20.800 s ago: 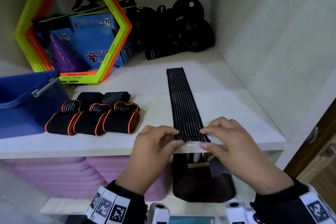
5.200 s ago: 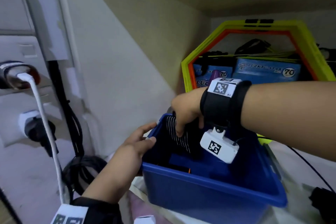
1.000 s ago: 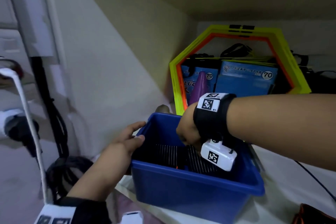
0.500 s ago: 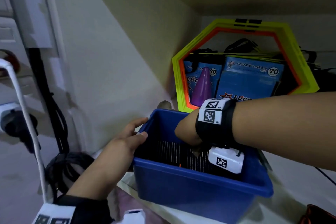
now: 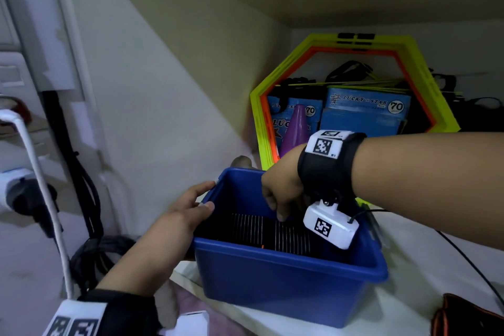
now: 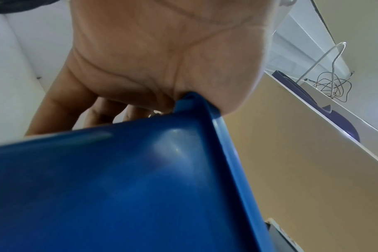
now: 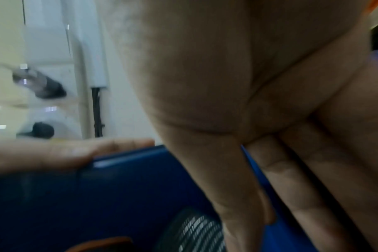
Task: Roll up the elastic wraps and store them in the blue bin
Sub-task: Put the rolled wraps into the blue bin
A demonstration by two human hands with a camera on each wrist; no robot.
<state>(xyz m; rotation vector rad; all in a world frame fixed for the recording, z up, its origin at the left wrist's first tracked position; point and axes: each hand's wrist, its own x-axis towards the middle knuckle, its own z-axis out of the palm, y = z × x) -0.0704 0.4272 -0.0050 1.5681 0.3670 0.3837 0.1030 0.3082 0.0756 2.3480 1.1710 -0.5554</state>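
Note:
The blue bin (image 5: 286,281) stands at the front left edge of a white shelf (image 5: 425,267). Rolled black wraps with white stripes (image 5: 272,232) lie inside it, one edged in orange. My left hand (image 5: 196,199) grips the bin's left rim corner, thumb on the rim and fingers over the outside; the left wrist view shows the palm (image 6: 162,68) over that blue corner (image 6: 119,187). My right hand (image 5: 281,194) hangs just above the wraps, fingers pointing down and holding nothing. In the right wrist view the straight fingers (image 7: 270,170) hang over a striped roll (image 7: 196,230).
Yellow and orange hexagon rings (image 5: 425,84) lean at the back, with blue boxes (image 5: 365,112) and a purple cone (image 5: 296,128) behind them. A black, orange-edged wrap (image 5: 469,316) lies at the lower right. A white cable and plug (image 5: 35,172) hang left of the shelf.
My right hand has lifted a little off the wraps inside the bin, with its fingers now free. The left hand keeps its grip on the rim.

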